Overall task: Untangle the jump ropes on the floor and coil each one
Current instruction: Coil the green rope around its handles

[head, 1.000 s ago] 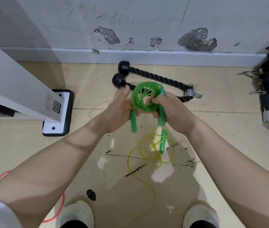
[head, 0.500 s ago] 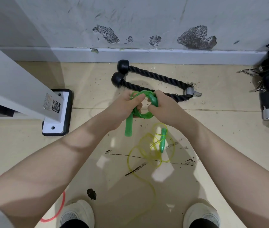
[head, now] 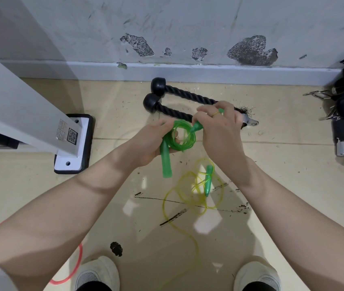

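My left grip (head: 156, 141) pinches green coil (head: 180, 135); right grip (head: 219, 127) clasps handle (head: 197, 127); tuck it through snugly, loops bunched.

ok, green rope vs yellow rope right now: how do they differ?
The green rope is wound into a tight coil; the yellow rope sprawls in loose loops with a long tail running toward the shoes.
The green rope is held up by the left hand, with the right hand gripping one of its handles; the yellow rope lies untouched on the floor.
Green is saturated and dense, yellow pale and see-through.
Both have green handles.
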The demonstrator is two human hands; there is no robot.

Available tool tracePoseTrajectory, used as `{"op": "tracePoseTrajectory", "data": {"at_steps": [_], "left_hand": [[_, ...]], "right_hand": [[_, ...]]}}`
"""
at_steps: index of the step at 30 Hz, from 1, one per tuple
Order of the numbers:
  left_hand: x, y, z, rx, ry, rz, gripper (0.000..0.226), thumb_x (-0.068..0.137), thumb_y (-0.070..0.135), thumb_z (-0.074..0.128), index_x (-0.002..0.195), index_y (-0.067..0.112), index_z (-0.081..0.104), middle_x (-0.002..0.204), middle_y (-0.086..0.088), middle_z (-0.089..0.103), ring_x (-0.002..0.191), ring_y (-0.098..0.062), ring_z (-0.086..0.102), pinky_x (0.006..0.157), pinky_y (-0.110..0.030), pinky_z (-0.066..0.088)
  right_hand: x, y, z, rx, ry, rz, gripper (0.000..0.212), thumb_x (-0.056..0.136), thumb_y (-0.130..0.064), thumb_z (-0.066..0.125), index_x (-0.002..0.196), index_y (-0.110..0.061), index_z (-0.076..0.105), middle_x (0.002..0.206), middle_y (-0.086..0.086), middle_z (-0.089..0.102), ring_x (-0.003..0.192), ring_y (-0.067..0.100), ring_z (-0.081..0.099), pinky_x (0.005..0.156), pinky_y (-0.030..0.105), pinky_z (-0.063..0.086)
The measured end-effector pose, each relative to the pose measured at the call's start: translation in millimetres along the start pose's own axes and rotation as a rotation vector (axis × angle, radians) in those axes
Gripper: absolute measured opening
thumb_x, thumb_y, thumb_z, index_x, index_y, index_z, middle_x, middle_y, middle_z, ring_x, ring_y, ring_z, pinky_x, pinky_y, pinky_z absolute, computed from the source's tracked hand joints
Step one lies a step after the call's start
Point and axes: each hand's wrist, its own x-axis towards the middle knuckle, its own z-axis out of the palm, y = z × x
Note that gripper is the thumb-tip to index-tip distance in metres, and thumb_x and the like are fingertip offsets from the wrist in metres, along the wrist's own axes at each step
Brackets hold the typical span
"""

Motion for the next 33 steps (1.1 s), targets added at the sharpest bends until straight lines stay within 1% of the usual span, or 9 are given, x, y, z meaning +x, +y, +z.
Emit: {"op": "tracePoseTrajectory", "data": {"at_steps": [2, 6, 10, 15, 19, 23, 25, 28, 33], "left_hand": [[3, 0, 0, 0.025, 0.076, 0.024, 0.024, 0.100, 0.024, 0.041, 0.112, 0.009, 0.056, 0.071, 0.001, 0.056, 0.056, -0.008, 0.059, 0.077, -0.037, 0.057], [6, 2, -2, 0.033, 0.183, 0.063, 0.028, 0.100, 0.024, 0.039, 0.116, 0.007, 0.054, 0.096, -0.011, 0.057, 0.082, -0.021, 0.058, 0.067, -0.032, 0.059], [1, 5, -1, 0.006, 0.235, 0.103, 0.027, 0.101, 0.021, 0.032, 0.115, 0.013, 0.054, 0.100, -0.007, 0.060, 0.080, -0.017, 0.061, 0.064, -0.029, 0.057], [-1, 6, -2, 0.071, 0.292, 0.176, 0.024, 0.102, 0.022, 0.031, 0.108, 0.020, 0.053, 0.094, -0.003, 0.060, 0.076, -0.015, 0.059, 0.061, -0.027, 0.055], [-9, 11, 7, 0.169, 0.124, 0.286, 0.026, 0.101, 0.015, 0.031, 0.104, 0.021, 0.056, 0.081, -0.001, 0.058, 0.065, -0.010, 0.053, 0.055, -0.020, 0.051], [-19, 11, 23, 0.165, 0.018, 0.357, 0.030, 0.102, 0.019, 0.028, 0.098, 0.022, 0.058, 0.072, -0.001, 0.058, 0.062, -0.008, 0.052, 0.058, -0.019, 0.046], [-21, 12, 25, 0.128, -0.008, 0.308, 0.028, 0.101, 0.031, 0.031, 0.098, 0.021, 0.057, 0.070, 0.003, 0.059, 0.063, -0.008, 0.053, 0.060, -0.021, 0.049], [-24, 9, 21, 0.252, -0.095, 0.251, 0.038, 0.085, 0.038, 0.057, 0.115, 0.015, 0.050, 0.090, 0.000, 0.060, 0.068, -0.006, 0.059, 0.065, -0.022, 0.052], [-23, -1, 20, 0.395, -0.100, 0.196, 0.055, 0.075, 0.011, 0.075, 0.122, 0.016, 0.045, 0.101, -0.006, 0.060, 0.081, -0.012, 0.065, 0.077, -0.037, 0.058]], "right_hand": [[-2, -5, -1, 0.114, 0.004, -0.093, 0.034, 0.075, -0.002, 0.032, 0.083, -0.006, 0.066, 0.121, 0.017, 0.059, 0.114, 0.042, 0.049, 0.090, 0.044, 0.039], [-7, -15, -7, 0.284, -0.186, -0.253, 0.031, 0.085, -0.008, 0.040, 0.107, -0.007, 0.061, 0.128, 0.008, 0.048, 0.108, 0.024, 0.051, 0.083, 0.000, 0.029], [-14, -20, -1, 0.408, -0.198, -0.287, 0.025, 0.081, -0.009, 0.039, 0.093, -0.007, 0.061, 0.112, 0.013, 0.056, 0.077, 0.022, 0.055, 0.058, 0.017, 0.040], [-14, -14, 8, 0.346, -0.168, -0.235, 0.029, 0.087, -0.028, 0.042, 0.104, -0.007, 0.054, 0.112, 0.008, 0.055, 0.094, 0.020, 0.051, 0.075, 0.025, 0.038], [-12, -22, 12, 0.362, -0.063, 0.121, 0.043, 0.087, -0.043, 0.037, 0.109, -0.008, 0.049, 0.124, 0.007, 0.045, 0.117, 0.024, 0.035, 0.082, 0.023, 0.015], [-1, -18, 5, 0.501, -0.050, 0.169, 0.051, 0.093, -0.028, 0.049, 0.137, -0.007, 0.033, 0.147, 0.016, 0.023, 0.136, 0.028, 0.025, 0.099, 0.028, 0.021], [5, -12, -4, 0.695, -0.252, 0.223, 0.052, 0.095, -0.021, 0.050, 0.141, -0.011, 0.027, 0.133, 0.010, 0.043, 0.121, 0.020, 0.045, 0.093, 0.021, 0.034], [10, -7, -12, 0.728, -0.490, 0.394, 0.022, 0.093, -0.029, 0.053, 0.113, -0.021, 0.051, 0.089, -0.007, 0.057, 0.081, 0.009, 0.054, 0.064, 0.022, 0.042], [15, -1, -17, 0.587, -0.527, 0.366, 0.042, 0.083, -0.030, 0.067, 0.119, -0.021, 0.047, 0.088, -0.009, 0.054, 0.076, 0.004, 0.050, 0.061, 0.016, 0.038]]}}
